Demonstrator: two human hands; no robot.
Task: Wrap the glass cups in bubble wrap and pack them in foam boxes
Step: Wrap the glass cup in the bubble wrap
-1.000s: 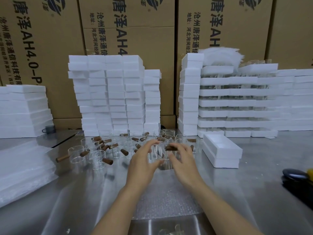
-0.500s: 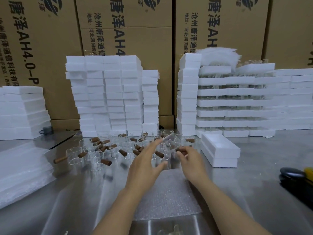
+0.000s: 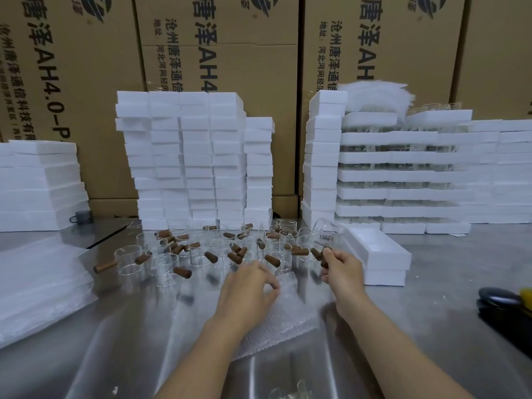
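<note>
Gripping glass cup (image 3: 326,230) with right hand (image 3: 344,269) at one o'clock beside open foam box (image 3: 383,254); touching bubble wrap (image 3: 288,318) with left hand (image 3: 247,286), hold unclear.

Printed cardboard cartons (image 3: 218,53) behind, steel table (image 3: 431,326), small grey mug (image 3: 81,217) left

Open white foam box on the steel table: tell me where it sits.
Head view, right of centre: the open white foam box lies just right of the right hand, which holds a clear glass cup by its brown handle.
</note>
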